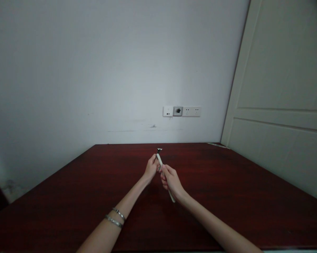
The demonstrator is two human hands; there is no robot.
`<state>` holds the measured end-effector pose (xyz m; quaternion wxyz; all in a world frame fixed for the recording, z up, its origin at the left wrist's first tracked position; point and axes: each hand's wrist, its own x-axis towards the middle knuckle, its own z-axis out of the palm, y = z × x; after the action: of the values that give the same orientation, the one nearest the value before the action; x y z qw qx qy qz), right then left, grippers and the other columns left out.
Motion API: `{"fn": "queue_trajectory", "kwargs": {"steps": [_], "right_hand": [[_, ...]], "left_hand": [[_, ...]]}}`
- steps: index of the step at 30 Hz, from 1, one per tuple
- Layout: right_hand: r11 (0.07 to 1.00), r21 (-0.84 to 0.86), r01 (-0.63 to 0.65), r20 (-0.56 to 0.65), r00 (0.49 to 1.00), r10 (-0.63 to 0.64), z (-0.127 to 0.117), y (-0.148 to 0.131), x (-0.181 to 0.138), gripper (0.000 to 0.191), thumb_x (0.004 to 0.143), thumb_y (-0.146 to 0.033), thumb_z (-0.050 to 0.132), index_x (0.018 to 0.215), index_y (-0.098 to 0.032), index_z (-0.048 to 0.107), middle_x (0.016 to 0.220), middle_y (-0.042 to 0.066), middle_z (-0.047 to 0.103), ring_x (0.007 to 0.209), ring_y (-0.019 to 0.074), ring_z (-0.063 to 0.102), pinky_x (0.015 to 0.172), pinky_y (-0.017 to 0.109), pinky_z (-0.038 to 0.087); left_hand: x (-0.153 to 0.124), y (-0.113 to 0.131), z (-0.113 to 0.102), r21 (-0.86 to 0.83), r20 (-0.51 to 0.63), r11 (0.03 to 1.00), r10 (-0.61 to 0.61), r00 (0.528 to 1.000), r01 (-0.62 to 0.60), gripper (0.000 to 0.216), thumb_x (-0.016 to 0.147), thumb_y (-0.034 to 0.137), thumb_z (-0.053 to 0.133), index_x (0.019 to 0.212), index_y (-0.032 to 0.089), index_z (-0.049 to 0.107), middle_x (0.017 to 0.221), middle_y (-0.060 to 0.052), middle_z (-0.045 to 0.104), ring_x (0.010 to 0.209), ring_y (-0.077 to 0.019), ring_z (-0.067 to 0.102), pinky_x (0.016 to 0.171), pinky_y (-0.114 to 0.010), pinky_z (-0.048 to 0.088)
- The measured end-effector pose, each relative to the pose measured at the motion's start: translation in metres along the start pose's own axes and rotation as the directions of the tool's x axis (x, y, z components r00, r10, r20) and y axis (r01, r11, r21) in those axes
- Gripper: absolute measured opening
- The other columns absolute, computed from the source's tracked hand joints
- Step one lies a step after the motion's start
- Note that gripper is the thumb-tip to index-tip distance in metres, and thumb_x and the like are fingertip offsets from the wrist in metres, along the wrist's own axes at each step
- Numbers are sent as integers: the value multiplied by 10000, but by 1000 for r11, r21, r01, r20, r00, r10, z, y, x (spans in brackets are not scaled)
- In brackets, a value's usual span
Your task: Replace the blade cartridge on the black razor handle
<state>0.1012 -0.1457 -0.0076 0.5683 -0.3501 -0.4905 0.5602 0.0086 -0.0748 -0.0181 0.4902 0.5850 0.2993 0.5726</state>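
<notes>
Both hands are out in front of me over the dark red table, working on one slim white stick (159,159). My right hand (172,181) is wrapped around the stick's middle, and its lower end comes out below the palm. Close to the stick's far end, my left hand (151,169) is closed, with its fingertips against it. A small dark and silver piece (159,150) shows just beyond the left fingertips; its exact kind is too small to make out. Part of the stick is hidden behind my right fingers.
The dark red table (100,182) reaches back to a white wall (116,63). Wall sockets (191,111) and a grey outlet with a black plug (177,111) are above its far edge. A pale panelled door (282,84) stands along the right side.
</notes>
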Motion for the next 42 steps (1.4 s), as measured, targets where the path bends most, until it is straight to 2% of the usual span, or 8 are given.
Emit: {"fn": "queue_trajectory", "kwargs": {"steps": [3,7,11,14,17,21,27,42], "right_hand": [[997,-6,73,-16,997,-73,-7,-9,3,354,713,-512,566,757,-162,545,516,-77,379,360,23,265,315,150,181],[975,-10,224,-108,969,-223,-29,-29,22,354,671,-417,626,885,-134,635,592,-35,475,421,50,376,378,195,318],[945,-229,234,-164,948,-274,-59,-34,40,403,668,-394,621,953,-113,665,620,-3,541,475,91,461,464,242,386],[851,-451,271,-110,929,-354,-80,-27,47,378,690,-377,600,941,-109,686,690,33,581,549,126,510,534,277,427],[678,-650,343,48,909,-413,-97,-19,48,288,731,-329,578,912,-145,707,744,51,605,661,164,548,641,309,443],[480,-765,429,283,894,-348,-106,-9,41,227,797,-252,537,928,-187,710,813,61,606,764,171,556,724,296,433],[361,-820,444,412,896,-167,-100,6,29,229,821,-186,506,923,-176,710,871,81,594,810,176,553,749,277,434],[310,-813,492,479,869,-124,-101,26,26,298,827,-133,451,983,-219,690,918,73,562,901,185,509,833,308,404]], "left_hand": [[4,0,-7,-12,-49,1000,-3,999,2,333,732,490,556,713,181,435,496,84,365,392,-43,326,380,-164,250],[9,0,-15,-31,-86,999,-34,996,32,329,738,486,551,720,178,438,504,84,339,396,-41,313,372,-154,239],[10,5,-18,-50,-91,999,-20,996,15,324,750,485,539,727,180,433,497,87,323,390,-41,296,367,-155,238],[10,9,-17,-59,-87,998,-1,996,-4,328,746,484,548,725,176,438,495,85,327,394,-40,300,372,-154,246],[10,13,-16,-72,-84,997,7,996,-13,333,738,483,563,723,172,444,500,82,333,398,-38,306,377,-155,256],[10,17,-13,-113,-85,993,17,996,-27,340,726,484,582,715,170,452,504,84,334,393,-36,305,384,-162,279],[10,21,-11,-166,-41,986,10,999,-16,331,723,471,596,715,171,454,503,86,328,390,-34,302,385,-165,286],[9,18,-10,-189,17,982,-6,1000,9,297,749,434,583,727,168,454,511,81,338,397,-34,308,387,-167,296]]}}
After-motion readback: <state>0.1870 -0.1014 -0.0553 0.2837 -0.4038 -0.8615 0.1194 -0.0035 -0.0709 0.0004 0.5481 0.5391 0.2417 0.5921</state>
